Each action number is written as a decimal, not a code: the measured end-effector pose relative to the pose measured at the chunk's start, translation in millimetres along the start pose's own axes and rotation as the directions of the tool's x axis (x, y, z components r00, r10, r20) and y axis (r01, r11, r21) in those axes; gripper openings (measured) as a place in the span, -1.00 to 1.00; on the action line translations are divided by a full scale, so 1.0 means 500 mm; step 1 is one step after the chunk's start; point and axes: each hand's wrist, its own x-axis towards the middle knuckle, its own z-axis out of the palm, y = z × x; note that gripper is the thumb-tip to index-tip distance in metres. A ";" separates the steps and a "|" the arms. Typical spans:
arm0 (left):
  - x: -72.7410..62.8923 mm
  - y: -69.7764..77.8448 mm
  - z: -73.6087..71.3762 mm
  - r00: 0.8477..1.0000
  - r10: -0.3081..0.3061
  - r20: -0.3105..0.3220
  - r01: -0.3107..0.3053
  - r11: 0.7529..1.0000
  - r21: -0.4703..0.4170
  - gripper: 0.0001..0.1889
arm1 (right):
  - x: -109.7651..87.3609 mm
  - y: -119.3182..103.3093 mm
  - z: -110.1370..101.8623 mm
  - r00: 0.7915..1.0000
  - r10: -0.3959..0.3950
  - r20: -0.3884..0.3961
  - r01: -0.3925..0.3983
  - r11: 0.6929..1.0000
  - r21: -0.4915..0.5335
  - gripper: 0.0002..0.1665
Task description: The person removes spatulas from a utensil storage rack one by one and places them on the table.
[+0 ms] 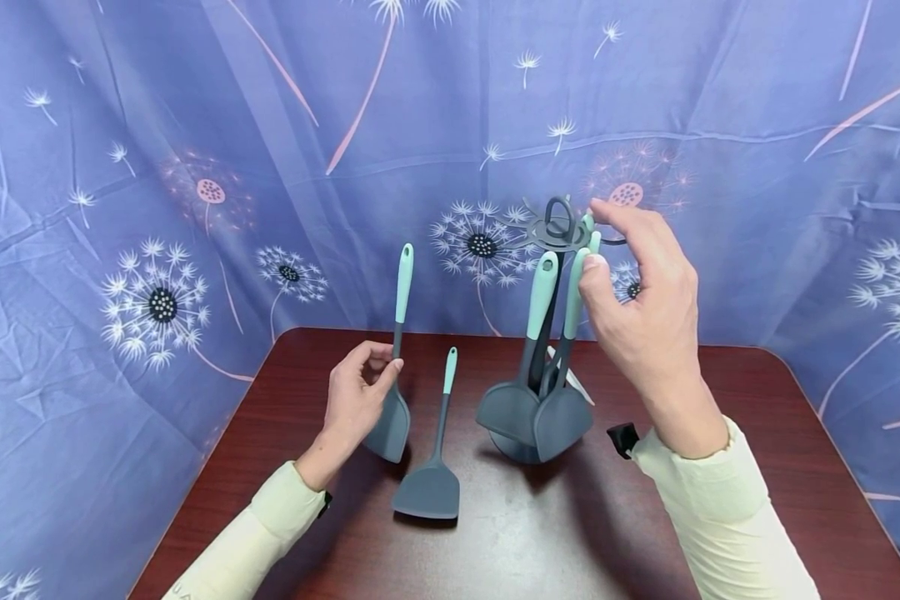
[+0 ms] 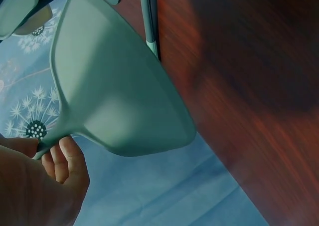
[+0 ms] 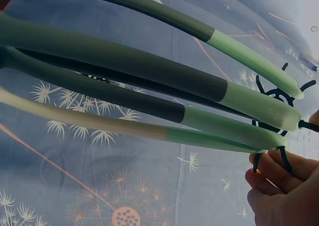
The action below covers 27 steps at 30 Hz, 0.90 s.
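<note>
My left hand (image 1: 352,396) pinches the grey shaft of a spatula (image 1: 390,429) just above its wide blade. That spatula stands upright with its mint handle up; in the left wrist view its blade (image 2: 114,81) fills the middle. A second spatula (image 1: 431,492) lies on the table beside it. My right hand (image 1: 648,317) is at the top of a dark utensil rack (image 1: 558,233), thumb and fingers around the hook end of a hanging spatula (image 1: 564,421). Another broad-bladed utensil (image 1: 510,408) hangs to its left. Several mint handles (image 3: 264,106) cluster by my right fingers in the right wrist view.
The rack stands toward the back of a dark red-brown wooden table (image 1: 727,500). A pale utensil (image 1: 581,387) shows behind the hanging ones. A blue curtain (image 1: 390,100) with dandelion prints rises behind the table and along its sides.
</note>
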 end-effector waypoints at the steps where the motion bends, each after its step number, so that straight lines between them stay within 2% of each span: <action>1: 0.000 -0.001 0.000 1.000 -0.001 0.000 0.001 1.000 0.005 -0.88 | 0.000 0.000 0.000 1.000 0.000 0.000 0.000 1.000 0.000 -0.41; 14: -0.006 -0.017 0.000 0.998 -0.056 0.039 0.052 0.995 0.088 -0.88 | -0.001 0.001 0.001 1.000 -0.001 0.003 0.001 1.000 -0.003 -0.41; 27: -0.010 -0.041 -0.006 0.986 -0.137 0.095 0.122 0.981 0.152 -0.87 | 0.000 0.000 0.000 1.000 0.003 -0.001 -0.003 1.000 -0.003 -0.41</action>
